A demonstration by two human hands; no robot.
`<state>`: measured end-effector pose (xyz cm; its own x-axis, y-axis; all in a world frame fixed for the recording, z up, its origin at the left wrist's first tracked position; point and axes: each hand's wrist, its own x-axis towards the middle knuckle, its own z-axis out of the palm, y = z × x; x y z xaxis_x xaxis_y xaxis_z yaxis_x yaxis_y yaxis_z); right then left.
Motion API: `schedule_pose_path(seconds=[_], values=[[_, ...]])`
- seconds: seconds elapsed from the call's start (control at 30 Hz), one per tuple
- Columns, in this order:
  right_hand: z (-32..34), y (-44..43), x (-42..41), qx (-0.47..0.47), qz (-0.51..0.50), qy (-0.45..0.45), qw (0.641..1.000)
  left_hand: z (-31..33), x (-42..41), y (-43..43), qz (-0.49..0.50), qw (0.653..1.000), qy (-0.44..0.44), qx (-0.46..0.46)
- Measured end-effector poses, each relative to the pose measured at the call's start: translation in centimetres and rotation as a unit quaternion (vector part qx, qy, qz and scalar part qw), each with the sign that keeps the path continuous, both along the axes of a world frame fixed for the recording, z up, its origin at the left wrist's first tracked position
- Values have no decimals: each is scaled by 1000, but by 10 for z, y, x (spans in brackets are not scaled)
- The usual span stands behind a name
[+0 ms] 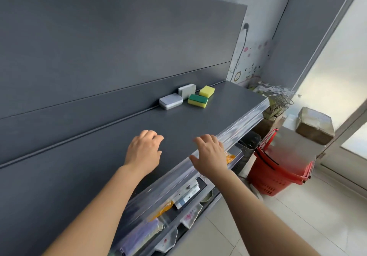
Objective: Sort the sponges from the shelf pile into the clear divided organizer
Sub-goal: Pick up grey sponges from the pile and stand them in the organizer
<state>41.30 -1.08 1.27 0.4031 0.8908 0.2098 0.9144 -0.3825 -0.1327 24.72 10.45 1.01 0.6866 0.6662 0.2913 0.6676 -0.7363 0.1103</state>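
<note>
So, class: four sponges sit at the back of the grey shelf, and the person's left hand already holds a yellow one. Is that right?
Not quite: the head view shows the left hand holding nothing, above the grey shelf. All four sit at the back, the yellow sponge and the green-topped sponge among them.
</note>
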Motion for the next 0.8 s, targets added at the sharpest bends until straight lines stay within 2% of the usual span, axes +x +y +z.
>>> schedule_pose_path(seconds=[0.43,0.8], values=[[-8,120,126,-19,6,22,1000,-6,129,111,14,999,21,-32],[-1,233,211,-10,109,3,994,-17,209,182,118,991,41,-45]])
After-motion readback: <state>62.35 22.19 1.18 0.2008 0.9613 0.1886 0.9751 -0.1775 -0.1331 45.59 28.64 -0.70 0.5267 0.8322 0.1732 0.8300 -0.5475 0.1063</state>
